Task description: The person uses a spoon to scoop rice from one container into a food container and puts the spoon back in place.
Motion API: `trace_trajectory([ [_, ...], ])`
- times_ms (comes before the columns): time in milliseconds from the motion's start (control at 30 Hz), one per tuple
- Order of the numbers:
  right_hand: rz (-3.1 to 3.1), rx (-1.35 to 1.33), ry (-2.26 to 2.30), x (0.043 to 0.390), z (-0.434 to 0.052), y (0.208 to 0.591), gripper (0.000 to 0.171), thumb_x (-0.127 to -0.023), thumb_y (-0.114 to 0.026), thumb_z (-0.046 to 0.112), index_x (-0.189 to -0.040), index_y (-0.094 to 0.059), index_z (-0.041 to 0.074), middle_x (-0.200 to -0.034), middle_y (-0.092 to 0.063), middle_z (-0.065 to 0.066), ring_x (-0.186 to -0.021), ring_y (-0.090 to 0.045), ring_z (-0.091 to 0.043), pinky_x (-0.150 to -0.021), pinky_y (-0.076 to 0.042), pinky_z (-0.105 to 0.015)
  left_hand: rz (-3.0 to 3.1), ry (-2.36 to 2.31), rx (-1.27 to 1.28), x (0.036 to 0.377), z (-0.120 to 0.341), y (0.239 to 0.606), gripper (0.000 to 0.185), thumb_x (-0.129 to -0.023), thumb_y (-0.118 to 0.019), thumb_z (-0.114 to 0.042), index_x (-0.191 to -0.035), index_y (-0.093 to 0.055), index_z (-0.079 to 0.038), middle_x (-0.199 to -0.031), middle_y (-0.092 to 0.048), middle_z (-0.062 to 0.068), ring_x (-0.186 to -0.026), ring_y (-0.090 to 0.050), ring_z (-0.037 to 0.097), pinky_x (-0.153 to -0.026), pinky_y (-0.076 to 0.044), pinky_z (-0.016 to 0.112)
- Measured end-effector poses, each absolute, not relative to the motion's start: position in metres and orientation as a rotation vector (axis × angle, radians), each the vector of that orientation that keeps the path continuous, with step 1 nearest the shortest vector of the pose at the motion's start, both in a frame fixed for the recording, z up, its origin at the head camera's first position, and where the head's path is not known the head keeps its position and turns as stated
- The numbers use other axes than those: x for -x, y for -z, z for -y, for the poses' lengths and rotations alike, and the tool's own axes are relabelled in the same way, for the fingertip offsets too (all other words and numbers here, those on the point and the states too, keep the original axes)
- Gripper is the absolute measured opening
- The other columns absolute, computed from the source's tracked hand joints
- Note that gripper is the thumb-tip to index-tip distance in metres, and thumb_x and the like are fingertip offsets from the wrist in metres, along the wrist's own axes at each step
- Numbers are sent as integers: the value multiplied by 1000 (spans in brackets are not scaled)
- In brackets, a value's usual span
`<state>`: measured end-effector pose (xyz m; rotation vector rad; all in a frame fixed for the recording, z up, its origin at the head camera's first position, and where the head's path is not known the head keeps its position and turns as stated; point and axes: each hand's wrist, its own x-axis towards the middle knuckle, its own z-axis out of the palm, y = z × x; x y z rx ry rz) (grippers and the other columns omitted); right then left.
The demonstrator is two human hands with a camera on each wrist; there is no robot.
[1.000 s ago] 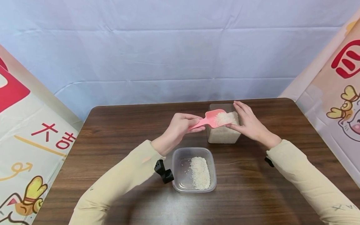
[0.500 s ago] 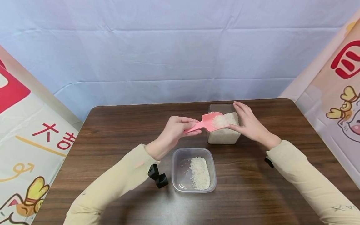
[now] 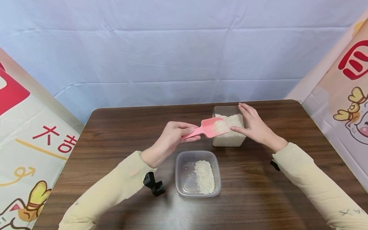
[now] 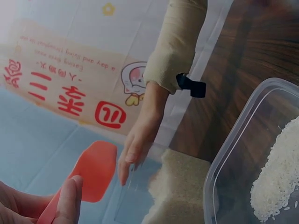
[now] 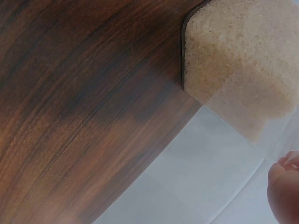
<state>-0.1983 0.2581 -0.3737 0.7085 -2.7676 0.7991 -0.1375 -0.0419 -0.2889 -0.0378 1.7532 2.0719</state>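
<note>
My left hand (image 3: 172, 135) pinches the handle of a pink scoop (image 3: 208, 127) loaded with white rice; the scoop's underside (image 4: 96, 170) shows in the left wrist view. The scoop hovers at the near left edge of a tall clear rice container (image 3: 229, 132) (image 5: 233, 70) (image 4: 180, 186). My right hand (image 3: 253, 127) (image 4: 140, 140) rests against that container's right side with fingers straight, steadying it. In front sits a shallow clear tub (image 3: 197, 173) (image 4: 252, 154) with a strip of rice inside.
The dark wooden table (image 3: 115, 140) has rounded corners and fills the middle of the view. A pale cloth backdrop hangs behind, and printed banners (image 3: 28, 134) stand at both sides. A black wrist-camera mount (image 3: 153, 185) hangs under my left sleeve.
My left hand has drawn the loaded scoop left and slightly down, away from over the tall container toward the tub. The right hand has stayed on the container.
</note>
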Motion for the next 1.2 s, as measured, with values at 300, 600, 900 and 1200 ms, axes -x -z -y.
trace_trajectory([
  [300,2778,-705,-801,199,-258,374,91,-79,-68,43,-141,-22,-5,-145,-21,-20,-134,-15,-35,-107,-21,-54,-1750,-2084,62,135,50,290,24,-87,-48,11,-109,-56,17,-102,-60,27,-68,-67,18,-79,-55,31],
  [600,2793,-693,-802,198,-258,373,90,-79,-67,42,-141,-22,-5,-145,-21,-21,-134,-14,-35,-107,-21,-54,-1770,-2070,25,131,64,293,25,-87,-46,11,-109,-56,18,-104,-59,25,-72,-67,21,-82,-54,33],
  [900,2816,-665,-805,198,-257,373,91,-79,-68,41,-141,-22,-4,-146,-20,-18,-135,-13,-33,-107,-20,-54,-1795,-2034,23,129,76,299,25,-87,-47,10,-109,-55,19,-103,-60,24,-74,-68,23,-82,-54,34],
  [1200,2812,-659,-798,199,-258,375,91,-78,-69,42,-141,-22,-5,-146,-20,-19,-135,-14,-34,-108,-20,-53,-1804,-2018,20,126,88,305,26,-87,-46,11,-110,-54,20,-108,-58,28,-73,-67,20,-82,-54,35],
])
